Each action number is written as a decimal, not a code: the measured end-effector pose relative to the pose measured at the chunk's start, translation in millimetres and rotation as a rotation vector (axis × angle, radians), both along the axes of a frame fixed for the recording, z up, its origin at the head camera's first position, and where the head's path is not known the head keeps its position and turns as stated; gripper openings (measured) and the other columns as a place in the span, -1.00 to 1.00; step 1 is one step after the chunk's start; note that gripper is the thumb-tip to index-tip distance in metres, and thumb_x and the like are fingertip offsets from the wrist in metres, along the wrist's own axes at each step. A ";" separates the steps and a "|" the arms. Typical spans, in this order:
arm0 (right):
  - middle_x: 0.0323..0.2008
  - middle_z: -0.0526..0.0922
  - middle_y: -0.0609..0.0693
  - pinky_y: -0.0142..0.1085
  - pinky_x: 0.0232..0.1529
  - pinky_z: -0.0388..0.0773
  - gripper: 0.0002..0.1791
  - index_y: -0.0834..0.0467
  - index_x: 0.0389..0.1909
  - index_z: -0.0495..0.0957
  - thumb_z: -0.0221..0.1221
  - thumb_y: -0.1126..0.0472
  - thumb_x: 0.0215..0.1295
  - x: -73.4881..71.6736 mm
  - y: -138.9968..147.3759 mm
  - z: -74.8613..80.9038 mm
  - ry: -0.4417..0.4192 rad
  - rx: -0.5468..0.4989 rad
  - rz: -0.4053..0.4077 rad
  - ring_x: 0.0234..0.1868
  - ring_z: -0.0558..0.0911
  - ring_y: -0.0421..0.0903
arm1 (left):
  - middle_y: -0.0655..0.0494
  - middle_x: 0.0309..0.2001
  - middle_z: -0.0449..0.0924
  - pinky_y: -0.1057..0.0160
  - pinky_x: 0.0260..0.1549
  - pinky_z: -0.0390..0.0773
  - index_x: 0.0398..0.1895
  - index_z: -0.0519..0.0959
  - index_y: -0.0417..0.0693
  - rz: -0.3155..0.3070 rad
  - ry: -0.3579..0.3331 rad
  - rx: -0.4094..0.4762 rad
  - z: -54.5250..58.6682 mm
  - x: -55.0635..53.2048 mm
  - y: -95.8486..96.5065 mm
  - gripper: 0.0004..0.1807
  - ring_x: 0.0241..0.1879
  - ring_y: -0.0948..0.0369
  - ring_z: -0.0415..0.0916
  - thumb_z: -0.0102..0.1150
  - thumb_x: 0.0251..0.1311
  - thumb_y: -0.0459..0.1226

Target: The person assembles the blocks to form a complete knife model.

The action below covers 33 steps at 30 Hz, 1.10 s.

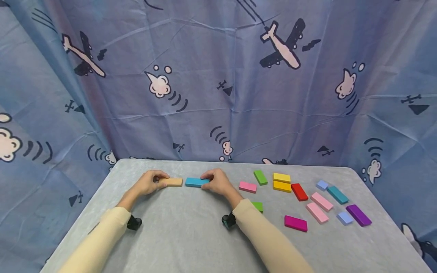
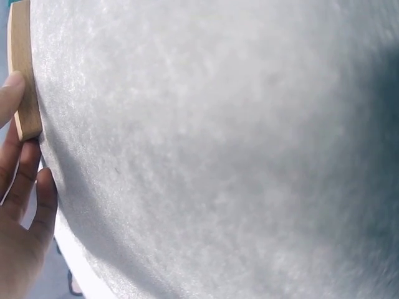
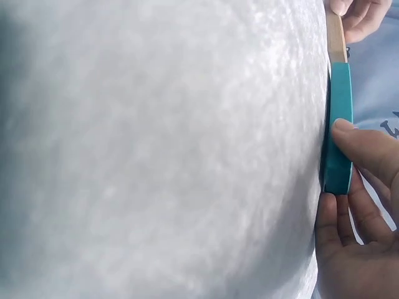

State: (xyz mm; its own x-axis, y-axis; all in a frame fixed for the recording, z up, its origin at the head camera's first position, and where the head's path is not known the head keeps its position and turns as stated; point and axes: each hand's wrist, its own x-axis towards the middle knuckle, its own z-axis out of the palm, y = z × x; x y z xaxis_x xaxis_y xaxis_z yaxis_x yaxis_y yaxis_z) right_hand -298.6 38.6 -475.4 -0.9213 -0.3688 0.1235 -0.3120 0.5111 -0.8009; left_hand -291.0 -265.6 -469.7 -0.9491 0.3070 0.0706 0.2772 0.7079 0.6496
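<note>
My left hand point(image 1: 149, 182) pinches a plain wooden block point(image 1: 175, 182) by its left end, the thumb point(image 2: 12, 93) pressed on the near side. To its right, my right hand point(image 1: 218, 182) grips a blue block point(image 1: 194, 182) between thumb and fingers at its right end. Both blocks lie lengthwise in one line, end toward end, with a narrow gap between them in the head view. In the right wrist view the blue block point(image 3: 340, 149) looks teal and overlaps the wooden one point(image 3: 335, 37) beyond it. The far-side fingers are partly hidden behind the blocks.
Loose blocks lie scattered to the right on the grey table point(image 1: 170, 235): pink point(image 1: 247, 187), green point(image 1: 260, 177), yellow point(image 1: 282, 186), red point(image 1: 299, 192), magenta point(image 1: 296, 223), purple point(image 1: 358, 215) and several more. Another green block point(image 1: 258, 206) is partly hidden by the right forearm. A patterned curtain point(image 1: 205, 76) hangs behind.
</note>
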 end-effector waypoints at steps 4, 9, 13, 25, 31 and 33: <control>-0.26 0.73 0.00 -0.26 -0.17 0.54 -0.71 0.25 -0.19 0.77 0.52 0.42 0.02 -1.6 -7.5 0.5 -0.004 0.011 0.001 -0.25 0.60 -0.09 | -0.09 -0.03 0.66 -0.01 -0.08 0.52 -0.04 0.72 -0.19 0.004 -0.003 -0.001 0.1 -0.4 0.3 -0.76 -0.13 0.03 0.55 0.41 0.22 -0.41; -0.26 0.73 -0.02 -0.26 -0.16 0.56 -0.71 0.24 -0.19 0.77 0.52 0.43 0.02 -1.5 -16.0 2.8 -0.026 0.010 -0.004 -0.25 0.61 -0.11 | -0.08 -0.04 0.66 0.00 -0.08 0.52 -0.04 0.72 -0.19 0.005 0.006 -0.005 1.1 1.5 -1.0 -0.76 -0.13 0.04 0.55 0.41 0.22 -0.40; -0.26 0.72 -0.05 -0.25 -0.14 0.55 -0.71 0.21 -0.19 0.77 0.53 0.43 0.02 -1.1 -19.3 3.5 -0.043 0.025 -0.021 -0.24 0.60 -0.12 | -0.10 -0.05 0.66 0.00 -0.10 0.52 -0.04 0.71 -0.22 0.001 0.010 -0.004 2.0 3.1 -2.1 -0.76 -0.14 0.02 0.56 0.41 0.22 -0.41; -0.24 0.71 -0.08 -0.20 -0.07 0.54 -0.72 0.16 -0.18 0.77 0.52 0.41 0.05 -1.1 -18.9 6.4 -0.090 0.060 -0.043 -0.21 0.59 -0.13 | -0.09 -0.06 0.67 0.00 -0.11 0.52 -0.04 0.72 -0.22 0.000 0.002 -0.010 3.1 2.7 1.6 -0.76 -0.15 0.03 0.55 0.42 0.21 -0.41; -0.24 0.71 -0.06 -0.21 -0.07 0.55 -0.71 0.18 -0.19 0.77 0.52 0.43 0.03 -0.8 -19.0 8.1 -0.082 0.063 -0.041 -0.20 0.61 -0.11 | -0.08 -0.07 0.66 0.02 -0.12 0.51 -0.05 0.72 -0.23 -0.008 0.009 -0.009 3.0 1.6 1.3 -0.76 -0.17 0.05 0.53 0.40 0.21 -0.43; -0.24 0.71 -0.06 -0.21 -0.07 0.55 -0.71 0.17 -0.19 0.76 0.52 0.43 0.03 -1.0 -19.1 8.0 -0.084 0.066 -0.043 -0.21 0.61 -0.13 | -0.09 -0.08 0.67 0.01 -0.12 0.51 -0.05 0.72 -0.24 -0.017 0.014 -0.008 3.0 1.2 1.1 -0.76 -0.17 0.05 0.53 0.40 0.21 -0.43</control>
State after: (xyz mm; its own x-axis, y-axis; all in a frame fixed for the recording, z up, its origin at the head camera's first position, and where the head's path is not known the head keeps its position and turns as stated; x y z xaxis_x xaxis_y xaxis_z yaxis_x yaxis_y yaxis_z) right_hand -299.6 19.5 -467.4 -0.9423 -0.3340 0.0220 -0.2220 0.5746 -0.7877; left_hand -289.8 -264.5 -466.8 -0.9427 0.3237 0.0809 0.2982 0.7082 0.6399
